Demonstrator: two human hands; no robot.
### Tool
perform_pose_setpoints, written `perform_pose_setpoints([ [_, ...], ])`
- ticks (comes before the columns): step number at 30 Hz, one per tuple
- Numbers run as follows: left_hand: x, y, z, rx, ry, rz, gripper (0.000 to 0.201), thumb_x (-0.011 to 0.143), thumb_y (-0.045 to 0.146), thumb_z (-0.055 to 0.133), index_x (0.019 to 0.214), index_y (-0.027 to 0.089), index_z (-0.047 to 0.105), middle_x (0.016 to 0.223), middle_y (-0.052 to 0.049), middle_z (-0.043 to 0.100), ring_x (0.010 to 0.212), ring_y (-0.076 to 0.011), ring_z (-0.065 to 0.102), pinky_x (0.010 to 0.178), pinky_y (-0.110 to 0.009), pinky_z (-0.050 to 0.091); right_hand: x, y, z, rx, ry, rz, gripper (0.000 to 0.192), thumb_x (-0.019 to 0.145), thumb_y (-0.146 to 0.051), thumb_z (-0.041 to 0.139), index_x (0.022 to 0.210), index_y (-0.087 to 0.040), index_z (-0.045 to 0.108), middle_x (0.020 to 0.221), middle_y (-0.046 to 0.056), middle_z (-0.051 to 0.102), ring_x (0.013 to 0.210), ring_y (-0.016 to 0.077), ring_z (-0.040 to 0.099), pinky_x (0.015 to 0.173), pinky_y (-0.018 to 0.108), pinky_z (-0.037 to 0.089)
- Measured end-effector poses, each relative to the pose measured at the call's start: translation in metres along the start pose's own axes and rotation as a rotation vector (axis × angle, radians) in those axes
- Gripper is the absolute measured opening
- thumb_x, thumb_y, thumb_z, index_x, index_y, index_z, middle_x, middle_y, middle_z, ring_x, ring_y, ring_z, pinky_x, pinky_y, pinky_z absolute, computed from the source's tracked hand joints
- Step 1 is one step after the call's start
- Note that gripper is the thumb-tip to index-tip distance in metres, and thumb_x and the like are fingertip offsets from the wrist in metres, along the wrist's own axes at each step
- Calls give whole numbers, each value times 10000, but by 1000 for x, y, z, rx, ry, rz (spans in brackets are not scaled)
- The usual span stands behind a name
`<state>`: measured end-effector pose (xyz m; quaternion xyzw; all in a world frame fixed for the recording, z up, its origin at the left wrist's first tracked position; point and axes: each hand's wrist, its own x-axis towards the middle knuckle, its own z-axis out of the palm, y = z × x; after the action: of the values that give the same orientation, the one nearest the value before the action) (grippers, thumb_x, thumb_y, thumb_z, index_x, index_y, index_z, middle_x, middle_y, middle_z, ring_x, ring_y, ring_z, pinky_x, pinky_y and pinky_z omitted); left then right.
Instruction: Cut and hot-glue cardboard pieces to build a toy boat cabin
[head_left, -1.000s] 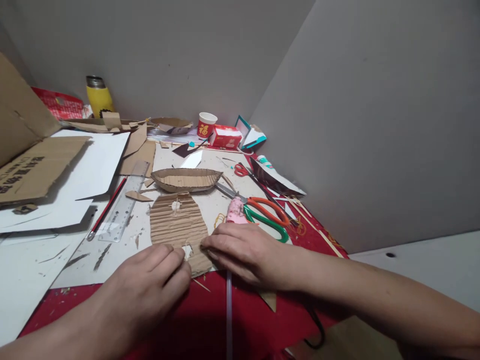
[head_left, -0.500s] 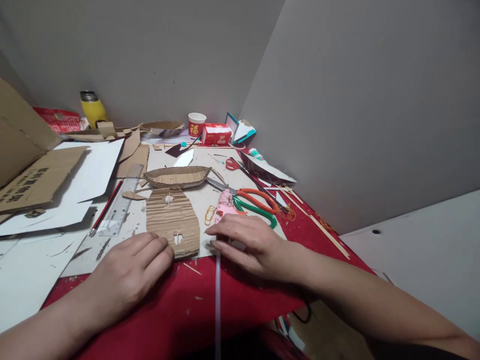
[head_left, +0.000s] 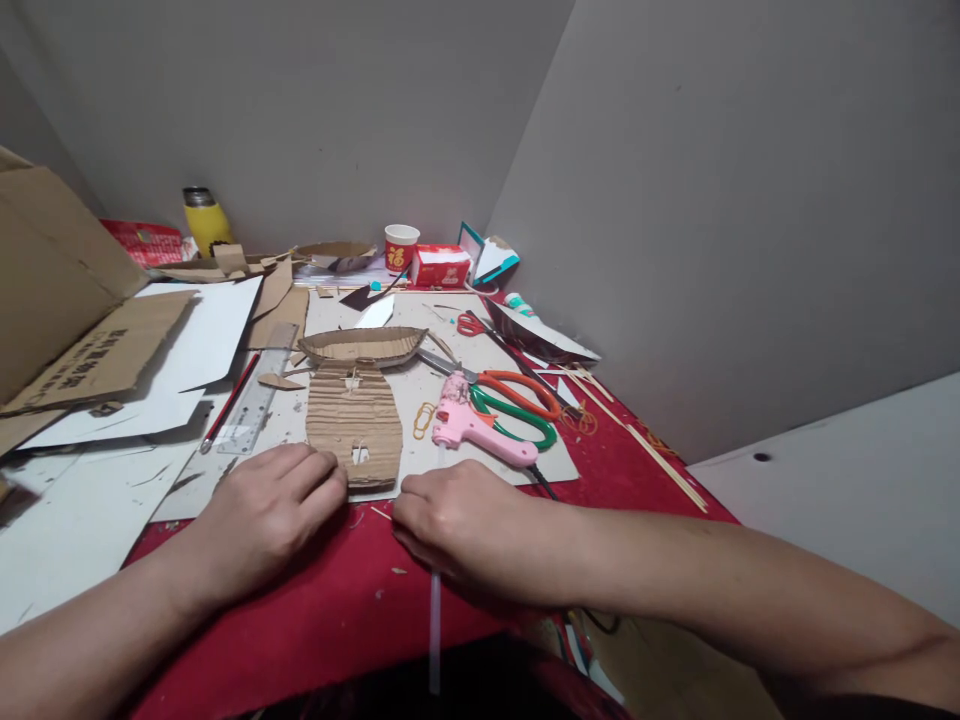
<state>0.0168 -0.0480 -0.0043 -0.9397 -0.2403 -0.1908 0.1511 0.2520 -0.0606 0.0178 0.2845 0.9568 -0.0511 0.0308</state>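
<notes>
A corrugated cardboard piece [head_left: 352,415] with two small holes lies in front of me. My left hand [head_left: 281,505] is closed at its lower left corner, fingertips on the edge. Close to the lower right corner, my right hand [head_left: 457,520] has its fingers curled in; what they hold, if anything, is hidden. A pink glue gun [head_left: 480,430] lies just beyond my right hand, and its clear glue stick [head_left: 435,630] passes under that hand towards me. A boat-shaped cardboard hull [head_left: 364,345] stands behind the flat piece.
Large scissors [head_left: 517,395] lie by the glue gun, with paper clips [head_left: 423,420] nearby. To the left are a ruler [head_left: 255,410], a red pencil [head_left: 232,400] and a cardboard box [head_left: 56,240]. A paper cup [head_left: 397,255] and yellow bottle [head_left: 206,225] stand at the back. Thin sticks [head_left: 667,465] lie right.
My right hand has moved down and left, from over the glue gun to near the cardboard's lower right corner, and its fingers have curled in. The glue gun now shows fully. The view has shifted slightly.
</notes>
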Motion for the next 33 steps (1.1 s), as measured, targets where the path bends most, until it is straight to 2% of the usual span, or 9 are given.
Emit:
perform_pose_setpoints([
  [4, -2, 0, 1, -56, -55, -22, 263, 970, 130, 380, 945, 128, 641, 820, -85, 662, 744, -208, 615, 666, -345, 539, 7, -6, -6, -127, -48, -101, 145, 826, -6, 518, 827, -132, 590, 730, 59, 635, 589, 176, 582, 453, 284, 243],
  [9, -4, 0, 2, -127, -36, -47, 210, 947, 124, 441, 942, 119, 651, 799, -84, 663, 747, -212, 629, 675, -359, 551, 5, -3, -9, -131, -84, -126, 128, 853, -26, 496, 839, -130, 570, 734, 45, 622, 569, 155, 557, 469, 278, 295],
  [14, -3, 0, 4, -219, 54, -132, 209, 950, 162, 457, 922, 148, 664, 795, -63, 684, 727, -179, 639, 662, -313, 539, 1, 15, -16, 71, 69, -28, 122, 928, -161, 477, 843, -144, 563, 773, 38, 623, 629, 134, 529, 571, 267, 367],
  [17, -3, -2, 2, -334, 88, -204, 172, 937, 177, 498, 956, 145, 667, 828, -66, 701, 738, -176, 654, 656, -299, 533, 5, 25, -22, 109, 132, 12, 116, 927, -169, 481, 838, -148, 553, 772, 39, 619, 633, 129, 509, 592, 263, 364],
  [19, 1, -4, -4, -435, 121, -273, 149, 922, 166, 528, 994, 145, 657, 875, -62, 713, 779, -169, 665, 692, -287, 535, 9, 28, -27, 99, 134, -2, 94, 918, -164, 494, 843, -150, 549, 772, 34, 620, 622, 125, 497, 583, 260, 349],
  [23, 18, -9, -22, -576, 178, -376, 112, 895, 173, 574, 984, 171, 643, 903, -23, 729, 809, -138, 678, 726, -232, 531, 19, 27, -39, 49, 130, -125, 62, 910, -157, 499, 862, -156, 538, 801, 30, 622, 657, 127, 506, 584, 251, 338],
  [25, 28, -11, -28, -631, 144, -386, 57, 878, 171, 584, 889, 184, 639, 803, 17, 715, 716, -114, 663, 656, -201, 515, 23, 27, -43, 10, 151, -156, 74, 920, -165, 478, 871, -158, 533, 802, 31, 617, 663, 132, 503, 576, 253, 331],
  [28, 36, -13, -28, -686, 85, -388, 100, 877, 160, 569, 795, 187, 619, 682, 49, 663, 603, -93, 614, 565, -183, 468, 25, 31, -42, -8, 233, -168, 116, 945, -176, 437, 880, -158, 531, 775, 25, 605, 652, 131, 492, 563, 252, 326],
  [33, 41, -11, -14, -686, -32, -338, 145, 924, 174, 497, 853, 186, 623, 727, 11, 672, 638, -122, 629, 570, -212, 462, 16, 41, -30, 55, 376, -173, 196, 986, -222, 425, 848, -152, 545, 745, 27, 607, 642, 122, 508, 585, 241, 365],
])
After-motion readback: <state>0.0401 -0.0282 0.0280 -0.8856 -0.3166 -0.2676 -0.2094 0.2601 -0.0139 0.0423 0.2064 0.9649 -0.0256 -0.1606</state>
